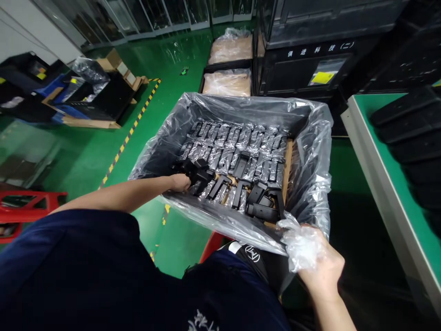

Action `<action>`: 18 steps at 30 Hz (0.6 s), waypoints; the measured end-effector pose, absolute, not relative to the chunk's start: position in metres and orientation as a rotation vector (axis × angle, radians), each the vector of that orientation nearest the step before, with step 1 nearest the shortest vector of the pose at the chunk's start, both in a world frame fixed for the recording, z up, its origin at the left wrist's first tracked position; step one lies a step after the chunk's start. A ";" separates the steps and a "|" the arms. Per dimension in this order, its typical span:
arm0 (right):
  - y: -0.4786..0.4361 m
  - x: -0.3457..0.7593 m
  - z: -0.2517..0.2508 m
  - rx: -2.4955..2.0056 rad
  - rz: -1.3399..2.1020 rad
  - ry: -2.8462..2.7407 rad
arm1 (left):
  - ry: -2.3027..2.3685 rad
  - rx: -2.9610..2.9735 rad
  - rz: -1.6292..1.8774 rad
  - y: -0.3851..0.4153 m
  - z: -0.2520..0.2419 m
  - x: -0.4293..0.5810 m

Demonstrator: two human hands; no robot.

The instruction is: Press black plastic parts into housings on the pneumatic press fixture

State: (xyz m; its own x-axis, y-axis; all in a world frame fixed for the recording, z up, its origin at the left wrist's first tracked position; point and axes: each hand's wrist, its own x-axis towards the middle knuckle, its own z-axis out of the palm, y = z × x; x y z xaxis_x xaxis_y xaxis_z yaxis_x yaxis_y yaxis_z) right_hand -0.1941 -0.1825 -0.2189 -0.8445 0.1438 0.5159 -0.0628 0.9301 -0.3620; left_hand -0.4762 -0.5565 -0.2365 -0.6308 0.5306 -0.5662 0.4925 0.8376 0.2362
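A large black bin (312,115) lined with a see-through plastic bag (320,179) is in front of me. Inside, black plastic parts in clear wrappers (225,135) lie in rows on brown cardboard (288,168). Several unwrapped black parts (263,204) are on top near the front. Reaching in at the bin's left side, my left hand (181,182) is closed round a cluster of bare black plastic parts (199,174); its fingertips are hidden. At the front right corner, my right hand (322,257) grips crumpled clear plastic wrappers (299,243).
A green-topped table (365,110) with black trays (409,119) stands at the right. Stacked black crates (303,69) rise behind the bin. Yellow-black tape (131,131) marks the green floor, with a red frame (31,207) at far left.
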 end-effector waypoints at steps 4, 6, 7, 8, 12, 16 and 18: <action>-0.187 -0.198 -0.210 -0.078 0.479 -2.495 | 2.395 0.726 0.159 -0.562 -0.208 -0.485; -0.189 -0.200 -0.207 -0.103 0.489 -2.492 | 2.427 0.681 0.190 -0.562 -0.202 -0.485; -0.190 -0.200 -0.206 -0.091 0.496 -2.489 | 2.441 0.653 0.196 -0.562 -0.202 -0.484; -0.190 -0.201 -0.205 -0.073 0.503 -2.483 | 2.457 0.627 0.199 -0.561 -0.203 -0.482; -0.187 -0.200 -0.205 0.012 0.502 -2.468 | 2.507 0.581 0.226 -0.554 -0.212 -0.473; -0.186 -0.198 -0.208 -0.010 0.502 -2.478 | 2.390 0.684 0.304 -0.544 -0.211 -0.458; -0.186 -0.199 -0.210 -0.026 0.502 -2.488 | 2.305 0.760 0.334 -0.541 -0.209 -0.449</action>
State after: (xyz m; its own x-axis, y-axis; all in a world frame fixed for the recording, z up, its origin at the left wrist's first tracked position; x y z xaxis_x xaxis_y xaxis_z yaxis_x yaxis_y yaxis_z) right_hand -0.1985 -0.1857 -0.2099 -0.8231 0.1307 0.5527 -0.0940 0.9284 -0.3596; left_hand -0.4493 -0.5412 -0.2089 -0.6000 0.6034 -0.5252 0.4293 0.7969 0.4250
